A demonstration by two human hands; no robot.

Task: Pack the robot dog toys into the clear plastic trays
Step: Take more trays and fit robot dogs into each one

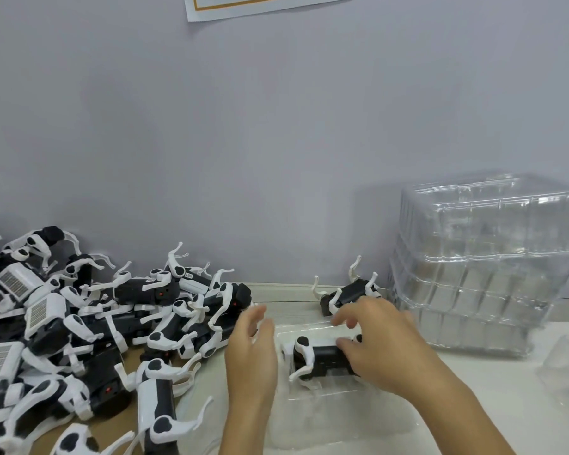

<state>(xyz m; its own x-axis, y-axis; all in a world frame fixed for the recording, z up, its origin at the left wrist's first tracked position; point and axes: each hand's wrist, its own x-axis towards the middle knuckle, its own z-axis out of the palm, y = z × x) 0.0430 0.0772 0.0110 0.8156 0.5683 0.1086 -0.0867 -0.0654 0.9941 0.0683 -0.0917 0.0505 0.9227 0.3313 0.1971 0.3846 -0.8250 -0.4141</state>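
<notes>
Robot dog toy lies on its side in the clear tray, long axis L–R across the desk. Right hand palm-down over its right end, fingers curled onto the body. Left hand just left of it, fingers relaxed, holding nothing.
</notes>
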